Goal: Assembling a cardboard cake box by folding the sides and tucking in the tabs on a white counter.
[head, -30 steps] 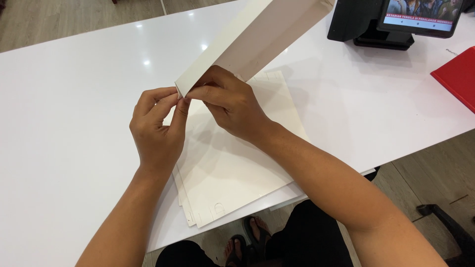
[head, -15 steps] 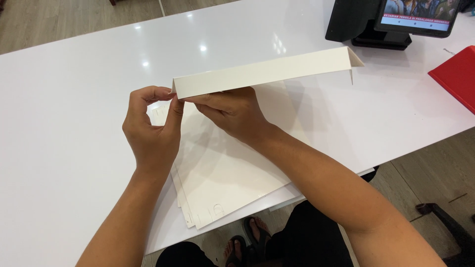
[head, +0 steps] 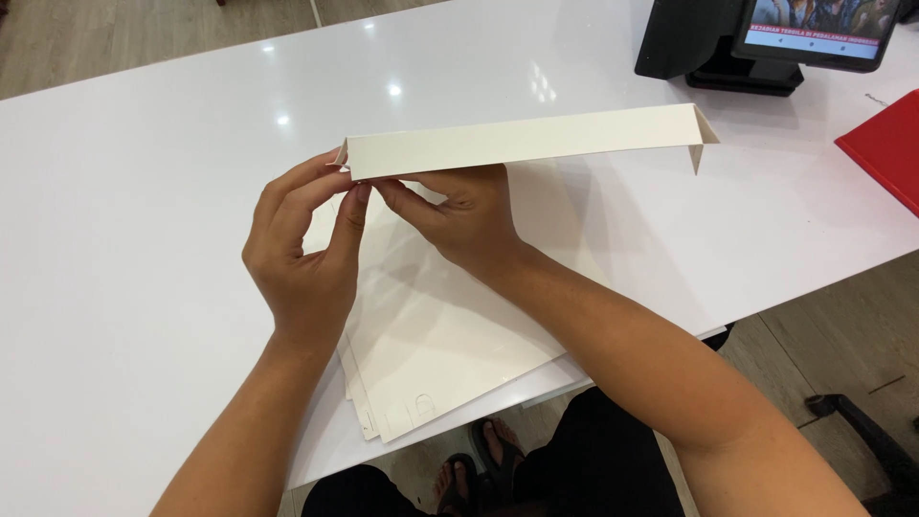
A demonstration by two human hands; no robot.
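cardboard strip (head: 522,142), folded and cream, is held level above the counter (head: 144,239), its near end clamped in the grip of left hand (head: 306,254) and right hand (head: 459,215). step looks like creasing that end flap; next needs a firm, even pinch. flat sheets (head: 450,325) lie beneath.

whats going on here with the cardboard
A person seated at a white table holds a long, folded strip of cream cardboard up off the surface. The left hand and right hand both pinch its near end, fingertips close together. Under the hands lies a stack of flat cream sheets. A dark screen and a red folder sit at the far right.
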